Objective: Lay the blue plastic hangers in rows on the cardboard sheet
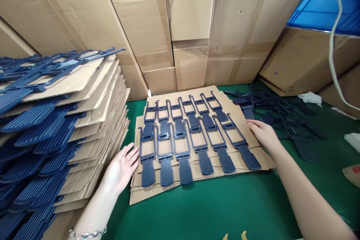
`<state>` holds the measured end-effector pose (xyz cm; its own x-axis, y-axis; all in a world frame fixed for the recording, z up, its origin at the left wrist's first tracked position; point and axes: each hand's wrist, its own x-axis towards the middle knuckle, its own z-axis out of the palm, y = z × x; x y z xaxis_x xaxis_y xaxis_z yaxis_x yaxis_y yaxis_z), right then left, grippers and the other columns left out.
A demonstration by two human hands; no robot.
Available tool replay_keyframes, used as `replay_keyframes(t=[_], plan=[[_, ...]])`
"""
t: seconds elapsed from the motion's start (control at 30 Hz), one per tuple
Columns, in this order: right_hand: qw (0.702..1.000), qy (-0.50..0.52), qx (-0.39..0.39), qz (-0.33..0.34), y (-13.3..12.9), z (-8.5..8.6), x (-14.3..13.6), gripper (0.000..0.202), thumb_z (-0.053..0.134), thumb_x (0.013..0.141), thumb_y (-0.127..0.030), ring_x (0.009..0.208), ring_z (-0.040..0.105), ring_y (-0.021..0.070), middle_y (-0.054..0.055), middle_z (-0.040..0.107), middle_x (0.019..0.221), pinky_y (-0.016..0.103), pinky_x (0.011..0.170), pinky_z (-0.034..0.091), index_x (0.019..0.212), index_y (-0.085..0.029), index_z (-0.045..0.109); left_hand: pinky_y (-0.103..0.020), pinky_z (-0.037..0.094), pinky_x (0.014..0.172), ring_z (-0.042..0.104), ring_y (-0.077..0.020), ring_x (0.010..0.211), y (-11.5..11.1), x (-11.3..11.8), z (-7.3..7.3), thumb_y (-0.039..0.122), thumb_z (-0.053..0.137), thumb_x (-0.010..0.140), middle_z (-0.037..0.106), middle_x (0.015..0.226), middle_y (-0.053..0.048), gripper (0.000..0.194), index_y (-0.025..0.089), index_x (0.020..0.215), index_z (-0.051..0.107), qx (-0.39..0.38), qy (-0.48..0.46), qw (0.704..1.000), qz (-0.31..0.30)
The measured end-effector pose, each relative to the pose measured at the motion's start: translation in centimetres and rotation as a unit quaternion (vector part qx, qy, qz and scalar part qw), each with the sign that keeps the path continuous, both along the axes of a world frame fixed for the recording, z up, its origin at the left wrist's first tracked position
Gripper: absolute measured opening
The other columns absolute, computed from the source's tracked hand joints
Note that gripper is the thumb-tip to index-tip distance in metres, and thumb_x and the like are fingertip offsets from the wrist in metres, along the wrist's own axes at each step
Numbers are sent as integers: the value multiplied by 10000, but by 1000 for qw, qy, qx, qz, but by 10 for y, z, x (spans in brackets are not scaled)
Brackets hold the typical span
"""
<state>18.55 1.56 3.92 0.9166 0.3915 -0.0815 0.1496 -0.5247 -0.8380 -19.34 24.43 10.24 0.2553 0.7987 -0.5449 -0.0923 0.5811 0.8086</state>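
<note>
Two rows of dark blue plastic frames with ribbed paddles (166,172) lie on a cardboard sheet (157,194) in the middle of the green table. My left hand (120,167), palm up with fingers apart, is at the sheet's left edge and holds nothing. At the right edge, my right hand (261,133) has its fingers pressed together on the cardboard, the thumb hidden beneath or behind. More cardboard shows under the sheet along its front and right side.
A tall stack of cardboard layers (92,123) with blue parts (33,120) between them stands at the left. Loose dark parts (292,120) lie in a heap at the right. Large cardboard boxes (191,7) wall off the back; a white cable (332,52) hangs at the right.
</note>
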Motion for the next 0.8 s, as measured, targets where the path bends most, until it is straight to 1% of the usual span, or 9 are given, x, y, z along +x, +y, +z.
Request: replay_keyframes(t=[0.1,0.17,0.3,0.4,0.5,0.6,0.67,0.73,0.8], plan=[[997,58,38,-26,0,-1,3,303,532,733,-307,872,550,148,8,598,982,216,704,415,995,-183,621,-374,228,1045,392,-153,1177,2,-1,-1,313,342,864,425,1273,-58,417,240,1272,386,-15,-2,1000,16],[996,65,45,-37,-2,-2,7,314,544,719,-307,854,553,147,19,603,965,211,687,413,993,-176,622,-349,285,1008,434,-143,1136,4,-3,-3,299,355,859,461,1237,-59,397,237,1245,418,-19,-1,1000,15],[997,46,44,-45,-8,-8,15,339,558,678,-345,772,557,149,38,613,892,210,615,412,959,-171,634,-254,445,803,510,-130,1032,6,-11,-9,262,376,845,487,1204,-84,392,202,1227,441,-13,7,1000,3],[997,41,54,-31,-12,-13,19,399,548,651,-359,634,538,140,74,610,822,214,518,389,969,-130,625,-235,489,712,528,-146,1005,5,-19,-13,208,389,831,479,1212,-95,410,187,1238,429,2,10,1000,-19],[999,22,30,-5,-16,-15,22,414,507,666,-377,564,509,130,81,604,805,221,480,362,967,-114,617,-250,506,732,521,-170,1028,0,-26,-17,182,450,798,482,1213,-77,440,218,1236,431,3,19,998,-58],[998,-31,-54,7,-17,-13,19,369,481,695,-398,667,539,161,63,606,817,242,550,382,915,-143,629,-240,502,769,505,-180,1058,-6,-31,-21,150,517,751,488,1211,-61,487,237,1224,444,9,36,996,-78],[992,-80,-101,15,-16,-9,13,359,467,714,-397,714,545,174,48,605,816,262,611,396,936,-164,625,-211,495,781,489,-175,1081,-8,-32,-25,160,532,744,475,1229,-53,507,240,1235,437,18,43,996,-79],[982,-147,-117,35,-11,-4,4,379,447,734,-382,762,544,178,47,596,883,279,690,408,1004,-169,606,-178,483,791,462,-163,1115,-9,-34,-30,209,537,754,445,1261,-38,522,245,1260,412,25,44,995,-87],[965,-229,-107,68,-2,3,-5,400,420,756,-374,875,528,189,57,566,1000,287,796,400,1047,-155,588,-169,466,820,431,-153,1149,-9,-35,-35,262,537,765,414,1289,-21,535,259,1278,387,40,51,993,-103]])
